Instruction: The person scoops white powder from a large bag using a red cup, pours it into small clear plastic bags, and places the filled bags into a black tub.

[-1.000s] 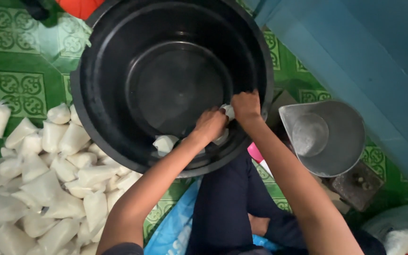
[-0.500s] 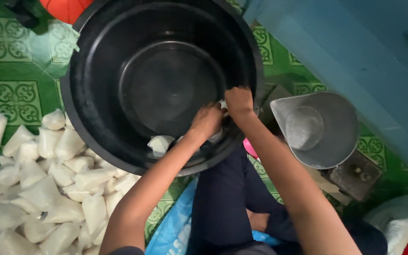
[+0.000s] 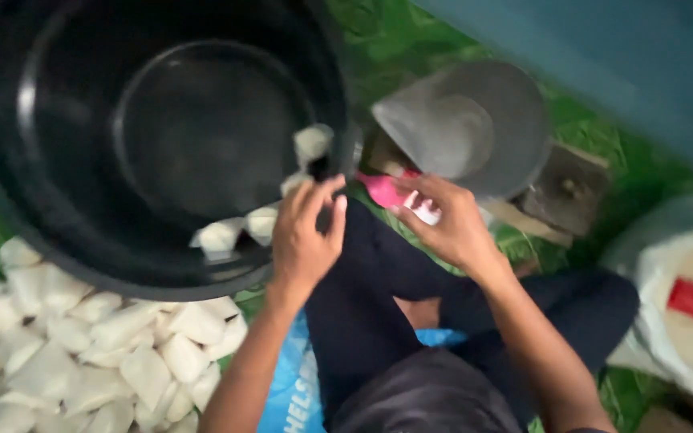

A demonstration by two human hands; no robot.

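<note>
Left hand [image 3: 305,232] raised at near rim of black tub [image 3: 10,200], fingers [image 3: 312,196] loosely spread and curled, holding nothing visible. Right hand [image 3: 449,224] just right of it, fingertips [image 3: 411,215] closed around pink-and-white object [image 3: 399,198]; kind unclear through blur. White pouches [image 3: 238,228] inside tub just left of left fingers, one more [image 3: 313,142] above them. Grey metal scoop [image 3: 463,124] beyond right fingers. Heap of filled pouches [image 3: 82,345] on green floor, well left of both hands. White sack with red scoop [image 3: 691,301] far right.
</note>
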